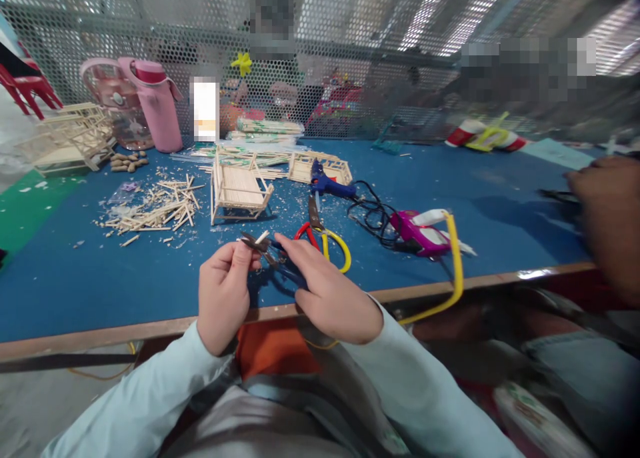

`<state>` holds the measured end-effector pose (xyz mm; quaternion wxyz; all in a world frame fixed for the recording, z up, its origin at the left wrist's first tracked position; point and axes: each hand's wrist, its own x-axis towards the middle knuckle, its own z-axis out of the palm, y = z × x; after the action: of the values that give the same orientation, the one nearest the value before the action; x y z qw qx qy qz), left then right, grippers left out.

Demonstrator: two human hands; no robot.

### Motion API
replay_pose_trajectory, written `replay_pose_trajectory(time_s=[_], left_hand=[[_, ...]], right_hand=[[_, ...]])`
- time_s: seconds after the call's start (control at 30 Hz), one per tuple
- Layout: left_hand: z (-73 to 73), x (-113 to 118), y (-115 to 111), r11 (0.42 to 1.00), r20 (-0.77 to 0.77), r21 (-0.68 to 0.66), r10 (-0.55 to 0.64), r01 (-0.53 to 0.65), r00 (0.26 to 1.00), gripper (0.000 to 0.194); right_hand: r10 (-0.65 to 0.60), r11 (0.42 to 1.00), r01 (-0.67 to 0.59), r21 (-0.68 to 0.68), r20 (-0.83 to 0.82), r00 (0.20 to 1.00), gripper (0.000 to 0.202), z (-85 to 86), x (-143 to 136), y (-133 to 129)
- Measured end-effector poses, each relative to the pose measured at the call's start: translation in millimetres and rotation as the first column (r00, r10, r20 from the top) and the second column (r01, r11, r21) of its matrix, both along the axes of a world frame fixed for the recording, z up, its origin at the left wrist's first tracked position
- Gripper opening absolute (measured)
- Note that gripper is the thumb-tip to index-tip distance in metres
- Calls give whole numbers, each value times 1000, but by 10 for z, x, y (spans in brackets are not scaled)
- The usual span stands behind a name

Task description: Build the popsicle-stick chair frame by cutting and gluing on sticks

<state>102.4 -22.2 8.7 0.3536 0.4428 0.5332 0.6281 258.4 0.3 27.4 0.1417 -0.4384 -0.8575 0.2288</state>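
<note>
My right hand is wrapped round the dark blue handles of a pair of pliers, whose jaws point up and left. Between my left hand's thumb and fingers is a small pale wooden stick, which lies at the jaws. Just behind the hands stands a small stick-built wooden chair. Scissors with red and yellow handles lie open beyond my right hand. A blue glue gun rests behind them.
Cut sticks lie heaped at the left, near peanuts and a pink bottle. A magenta tool with a yellow cable sits at the right. Another person's hand is at the far right. The table's edge runs below my hands.
</note>
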Motion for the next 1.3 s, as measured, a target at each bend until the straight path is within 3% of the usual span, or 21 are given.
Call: replay_pose_trajectory(time_s=[0.5, 0.73, 0.9, 1.03, 1.3], left_hand=[[2, 9, -4, 1000, 28, -7, 4, -4, 1000, 41], [-30, 6, -16, 999, 29, 30, -41, 40, 999, 44], [-52, -106, 4, 984, -133, 111, -121, 136, 984, 54], [-1, -171, 50, 975, -337, 45, -192, 220, 921, 43], [-2, -133, 96, 987, -402, 19, -140, 161, 905, 32]], right_hand=[[-14, 999, 15, -28, 30, 999, 78, 48, -7, -13], [-52, 996, 59, 64, -103, 993, 70, -25, -18, 41], [-63, 983, 85, 165, -138, 988, 49, -45, -25, 128], [-43, 975, 56, 214, -64, 997, 40, -51, -45, 194], [-3, 979, -27, 203, 147, 989, 23, 36, -75, 345]])
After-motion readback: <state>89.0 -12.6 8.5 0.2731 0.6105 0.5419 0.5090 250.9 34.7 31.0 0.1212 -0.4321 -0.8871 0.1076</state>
